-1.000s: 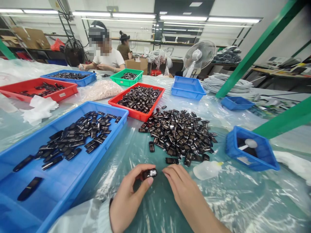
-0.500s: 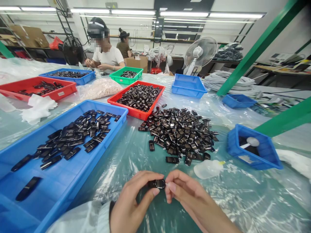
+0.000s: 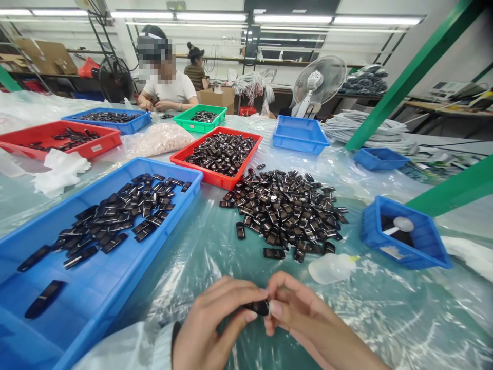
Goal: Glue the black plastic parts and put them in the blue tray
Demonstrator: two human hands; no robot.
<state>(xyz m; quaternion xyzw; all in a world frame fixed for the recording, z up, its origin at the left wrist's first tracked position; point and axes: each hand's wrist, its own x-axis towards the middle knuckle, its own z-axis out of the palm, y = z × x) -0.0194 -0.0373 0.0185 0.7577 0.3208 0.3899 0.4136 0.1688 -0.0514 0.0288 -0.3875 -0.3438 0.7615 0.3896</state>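
Between the thumb and fingers of my left hand [image 3: 219, 318] is a small glossy black plastic casing [image 3: 259, 307]. My right hand [image 3: 296, 313] pinches at the casing's right end, its thumb and fingertips pressed together there; whatever tiny piece they may hold is hidden. Beyond my hands lies a heap of similar black casings [image 3: 288, 205] on the plastic-covered green table [image 3: 181, 267]. A translucent squeeze bottle [image 3: 331, 269] with a yellowish tip rests on its side just past my right hand.
A long blue tray [image 3: 127, 288] holding longer black pieces stands at left. A red tray [image 3: 227, 179] full of casings sits behind the heap. At right is a blue bin [image 3: 404, 252] with a small scoop inside. Across the table a co-worker [image 3: 169, 90] sits working.
Both hands have drawn closer together around the casing, which sits slightly lower and further right. My right fingertips now cover more of its right end.
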